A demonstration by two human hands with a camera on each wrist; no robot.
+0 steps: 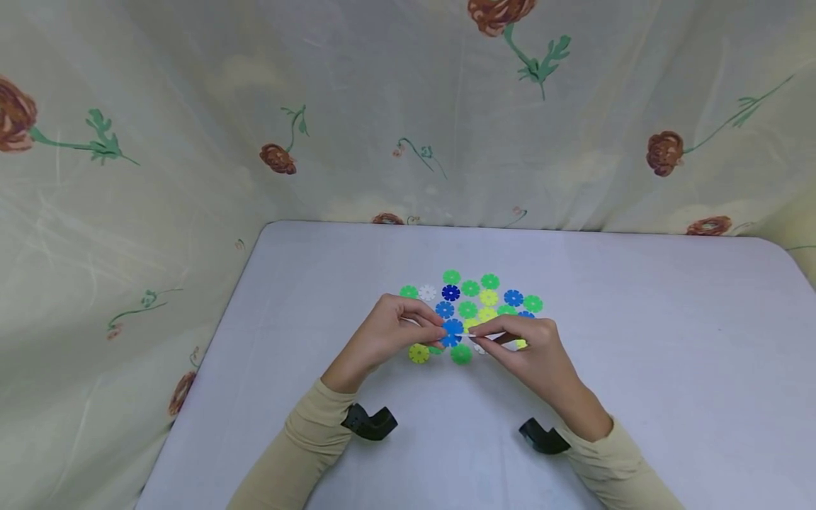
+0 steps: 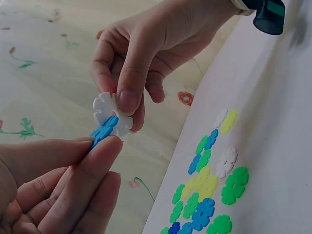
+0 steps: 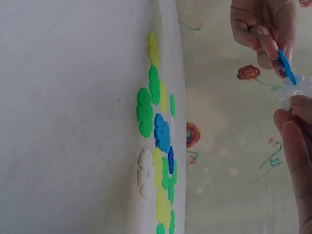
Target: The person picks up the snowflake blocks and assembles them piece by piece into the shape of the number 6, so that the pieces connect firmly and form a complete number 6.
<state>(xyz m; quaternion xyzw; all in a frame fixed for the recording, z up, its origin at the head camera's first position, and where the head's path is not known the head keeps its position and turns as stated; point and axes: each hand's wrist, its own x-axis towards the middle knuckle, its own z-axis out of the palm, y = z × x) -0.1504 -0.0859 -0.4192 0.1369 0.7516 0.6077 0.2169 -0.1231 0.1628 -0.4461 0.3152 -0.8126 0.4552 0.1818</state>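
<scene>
The left hand [image 1: 408, 329] pinches a blue flower-shaped disc [image 2: 104, 130] between thumb and fingers. Between its thumb and fingers the right hand [image 1: 532, 350] grips a white flower-shaped disc [image 2: 103, 108]. Both discs meet at an angle in front of the fingertips, the blue one's edge at the white one's notched side; how deeply they interlock cannot be told. In the right wrist view the blue disc [image 3: 287, 67] stands edge-on against the white disc [image 3: 295, 87]. Both hands are raised above the table.
Loose green [image 1: 461, 354], yellow [image 1: 418, 353], blue [image 1: 513, 298], dark blue [image 1: 450, 293] and white [image 1: 427, 292] discs lie on the white table [image 1: 306, 283] below and beyond the hands. A flowered cloth [image 1: 357, 106] hangs behind the table.
</scene>
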